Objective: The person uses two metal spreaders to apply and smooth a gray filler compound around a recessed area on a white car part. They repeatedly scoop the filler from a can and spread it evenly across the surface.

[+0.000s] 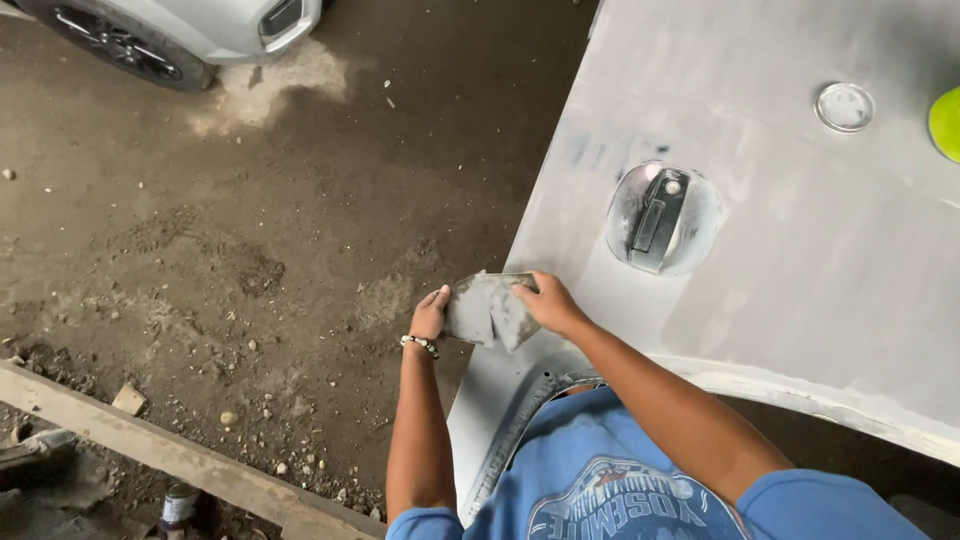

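Observation:
Both hands hold one grey, folded sheet of sandpaper [488,308] just off the edge of a grey primed car body panel [800,260]. My left hand [430,312] grips the sheet's left side; a beaded bracelet sits on that wrist. My right hand [547,301] pinches its right corner, right over the panel's lower left edge. A round recess with a dark door handle [660,218] lies in the panel, up and to the right of my hands. Below my hands the panel curves into a wheel arch edge [520,420].
Dirt floor [220,250] with stones spreads to the left. A wooden beam [170,450] crosses the bottom left. A silver car's wheel and bumper [180,30] sit at top left. A clear round lid [844,106] and a yellow-green object [946,124] rest on the panel.

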